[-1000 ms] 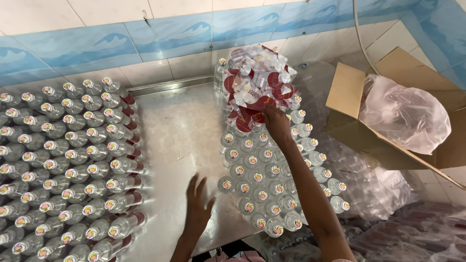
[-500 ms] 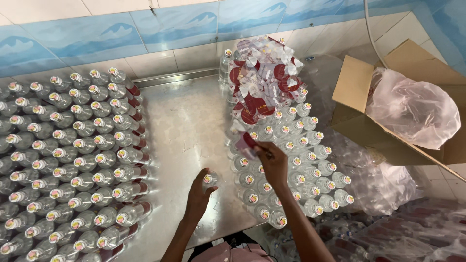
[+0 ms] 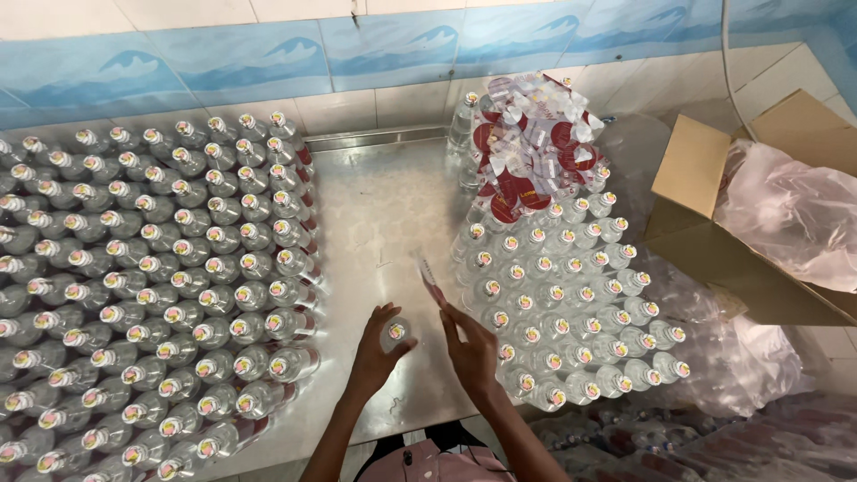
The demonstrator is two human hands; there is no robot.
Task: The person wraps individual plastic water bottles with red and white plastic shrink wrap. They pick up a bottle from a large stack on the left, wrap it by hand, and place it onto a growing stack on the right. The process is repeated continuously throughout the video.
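Gripping 1 bottle (image 3: 394,333), left hand (image 3: 375,357); right hand (image 3: 470,348) pinches label (image 3: 430,277) beside it.

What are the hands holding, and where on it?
Left hand grips a clear bottle around its upper body. Right hand pinches a thin label by its lower end.

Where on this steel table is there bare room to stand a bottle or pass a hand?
The bare strip of steel table runs from the back ledge to the hands, between the left block of bottles and the right block of bottles. The left hand grips a bottle at its near end; the right hand holds a label. Both blocks are packed tight.
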